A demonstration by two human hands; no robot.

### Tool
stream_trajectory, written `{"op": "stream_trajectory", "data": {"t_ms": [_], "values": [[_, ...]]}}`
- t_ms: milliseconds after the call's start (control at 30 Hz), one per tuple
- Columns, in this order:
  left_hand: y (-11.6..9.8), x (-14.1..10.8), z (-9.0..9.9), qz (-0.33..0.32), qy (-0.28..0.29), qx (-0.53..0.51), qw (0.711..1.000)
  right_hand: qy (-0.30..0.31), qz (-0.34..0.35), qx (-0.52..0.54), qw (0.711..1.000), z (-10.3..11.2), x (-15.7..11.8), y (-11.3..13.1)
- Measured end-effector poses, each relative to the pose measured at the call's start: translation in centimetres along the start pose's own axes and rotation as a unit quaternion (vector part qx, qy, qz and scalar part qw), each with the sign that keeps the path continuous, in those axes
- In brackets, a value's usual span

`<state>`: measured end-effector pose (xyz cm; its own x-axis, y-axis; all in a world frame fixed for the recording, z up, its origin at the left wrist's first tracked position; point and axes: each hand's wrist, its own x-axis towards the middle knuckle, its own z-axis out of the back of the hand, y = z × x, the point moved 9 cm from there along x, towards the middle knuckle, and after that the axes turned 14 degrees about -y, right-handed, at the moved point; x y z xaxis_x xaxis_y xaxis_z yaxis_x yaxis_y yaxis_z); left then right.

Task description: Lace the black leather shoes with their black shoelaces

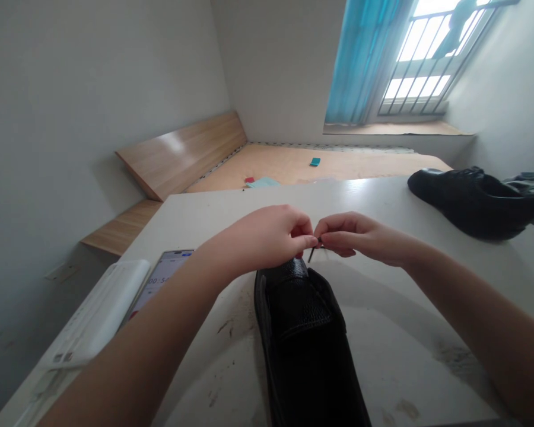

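Note:
A black leather shoe (309, 332) lies on the white table (382, 320), its opening toward me and its toe partly hidden behind my left hand. Just above the shoe's front part, my left hand (285, 234) pinches a thin dark lace (311, 255) between thumb and fingers. My right hand (356, 237) meets it from the right, fingertips closed on the same lace. The fingertips of both hands nearly touch, and a short end of lace hangs below them.
A second black shoe (471, 201) stands at the table's back right. On the left lie a phone (167, 267) with a lit screen and a white power strip (98, 314) with a cable. Beyond the table is a bed (285, 160) with small items on it.

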<state>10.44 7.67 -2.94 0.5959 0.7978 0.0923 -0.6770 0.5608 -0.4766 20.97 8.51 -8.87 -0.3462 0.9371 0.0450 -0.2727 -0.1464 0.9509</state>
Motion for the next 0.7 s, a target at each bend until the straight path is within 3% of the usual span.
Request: {"op": "stream_trajectory", "data": {"t_ms": [200, 367, 700], "values": [[0.0, 0.2, 0.0, -0.001, -0.014, -0.016, 1.000, -0.039, 0.012, 0.011, 0.999, 0.1, 0.1, 0.4], [-0.1, -0.1, -0.9, -0.003, 0.050, -0.046, 0.998, -0.096, 0.037, 0.062, 0.993, 0.8, 0.3, 0.7], [-0.2, -0.6, -2.0, -0.025, 0.082, 0.041, 0.995, 0.073, 0.011, -0.108, 0.991, -1.4, -0.6, 0.0]]}}
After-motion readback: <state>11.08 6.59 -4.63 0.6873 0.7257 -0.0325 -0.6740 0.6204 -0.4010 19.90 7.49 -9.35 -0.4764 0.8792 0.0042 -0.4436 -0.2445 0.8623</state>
